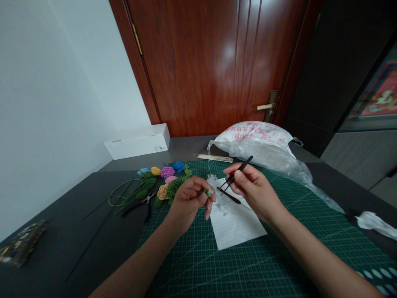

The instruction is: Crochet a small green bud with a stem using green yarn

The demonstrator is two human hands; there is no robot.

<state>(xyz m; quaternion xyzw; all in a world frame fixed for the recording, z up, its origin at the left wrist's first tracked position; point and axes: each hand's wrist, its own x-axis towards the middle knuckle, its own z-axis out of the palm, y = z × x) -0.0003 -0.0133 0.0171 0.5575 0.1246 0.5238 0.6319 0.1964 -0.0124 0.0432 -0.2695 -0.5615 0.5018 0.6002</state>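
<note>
My left hand (192,198) pinches a small green and whitish piece (209,192) between thumb and fingers; its exact kind is too small to tell. Held like a pen in my right hand (252,186) are black tweezers (241,167), their tips pointing down and left, a little to the right of the green piece. Beneath both hands lies a white sheet of paper (234,234) with small grey bits on it. A dark slim tool (230,196) rests on the paper below the tweezer tips.
A green cutting mat (198,265) covers the table's middle. On the left are crocheted flowers (167,172), green yarn (175,188), pliers (147,201) and thin stems. Behind stand a white box (139,140), a ruler (215,158) and a filled white bag (254,134).
</note>
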